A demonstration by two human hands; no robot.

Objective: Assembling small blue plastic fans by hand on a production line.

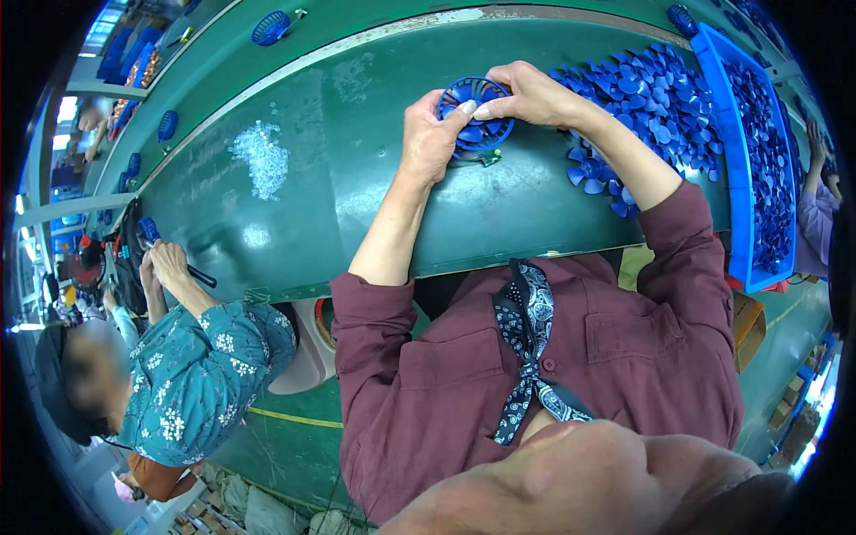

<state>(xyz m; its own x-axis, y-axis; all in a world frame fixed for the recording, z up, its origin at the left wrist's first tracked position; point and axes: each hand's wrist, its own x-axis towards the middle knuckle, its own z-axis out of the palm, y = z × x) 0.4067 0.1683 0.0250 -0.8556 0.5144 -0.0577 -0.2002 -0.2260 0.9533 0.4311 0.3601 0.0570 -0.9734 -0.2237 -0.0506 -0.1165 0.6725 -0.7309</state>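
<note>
Near the far side of the green table, my two hands hold a round blue fan housing point(484, 135) with slotted ribs around its rim. My left hand point(430, 135) grips its left side, the thumb reaching over the top. From the right, my right hand point(528, 94) curls round the rim and presses its thumb in at the middle, next to the left thumb. Blue blades show inside the housing, partly covered by the thumbs. A small green circuit board point(491, 158) sticks out at the near side. Right of my hands lies a heap of loose blue fan blades point(651, 102).
A long blue bin point(727, 147) full of blue blades stands at the table's right end. Small clear pieces point(261, 159) lie on the left. Beyond the table edge, a green strip carries blue fan housings point(270, 28). At left, a co-worker's hands point(168, 266) hold a tool.
</note>
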